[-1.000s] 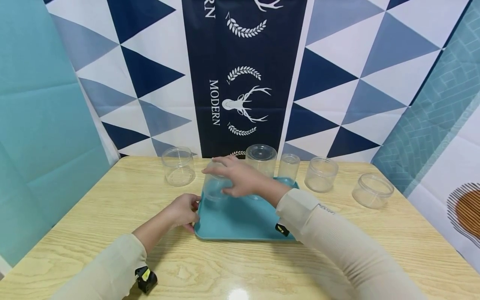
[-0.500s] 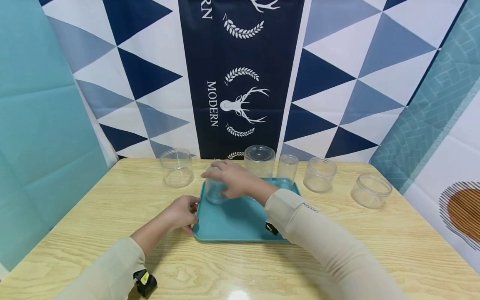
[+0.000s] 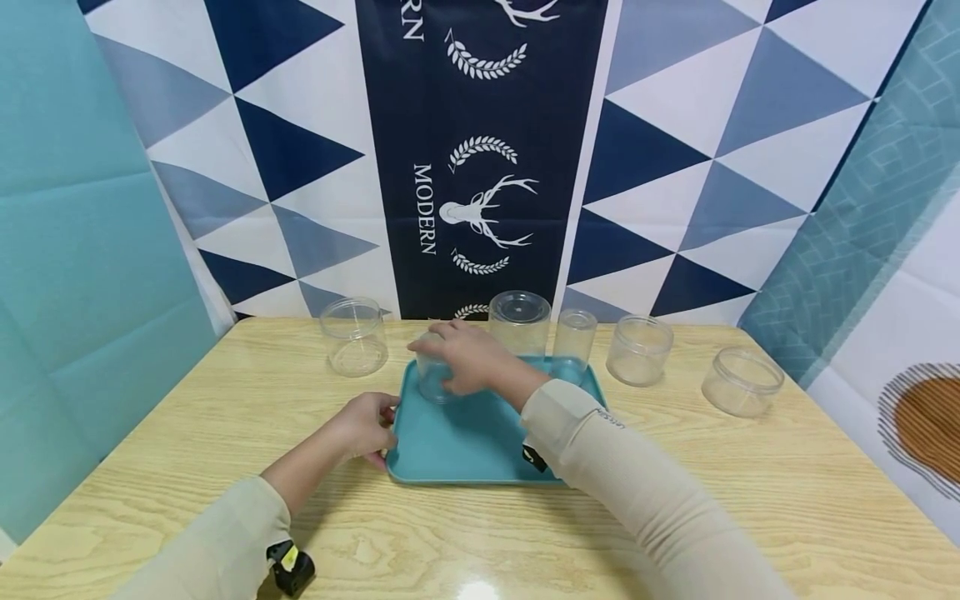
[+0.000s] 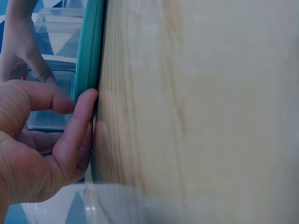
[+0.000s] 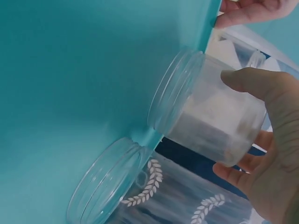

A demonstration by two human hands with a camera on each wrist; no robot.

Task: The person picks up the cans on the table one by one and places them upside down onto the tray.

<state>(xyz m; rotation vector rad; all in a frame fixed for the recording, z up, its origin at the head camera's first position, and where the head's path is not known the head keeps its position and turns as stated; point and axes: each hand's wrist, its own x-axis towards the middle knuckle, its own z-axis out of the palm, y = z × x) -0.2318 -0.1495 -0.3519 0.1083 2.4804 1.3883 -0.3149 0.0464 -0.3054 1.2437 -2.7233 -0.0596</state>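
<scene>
My left hand [image 3: 367, 427] pinches the left edge of a teal tray [image 3: 468, 446]. In the left wrist view its thumb is over the tray rim [image 4: 87, 51] and the fingers sit beneath. With fingers spread round its side, my right hand [image 3: 474, 358] grips a clear plastic jar [image 5: 212, 114] at the tray's back left corner. The jar is mouth down, its threaded rim against the tray in the right wrist view. Beside it, a larger clear jar [image 3: 519, 321] stands upside down on the tray. A narrow clear jar [image 3: 576, 337] stands inverted at the back right corner.
On the wooden table [image 3: 187, 450], an open clear jar [image 3: 356, 337] stands left of the tray. To the right are another clear jar [image 3: 640, 350] and a low, wide one [image 3: 742, 383]. A patterned cloth [image 3: 300, 167] hangs behind the table.
My right hand and its jar have come down a little onto the tray, then shifted slightly right toward the larger jar. The left hand keeps its hold on the tray edge.
</scene>
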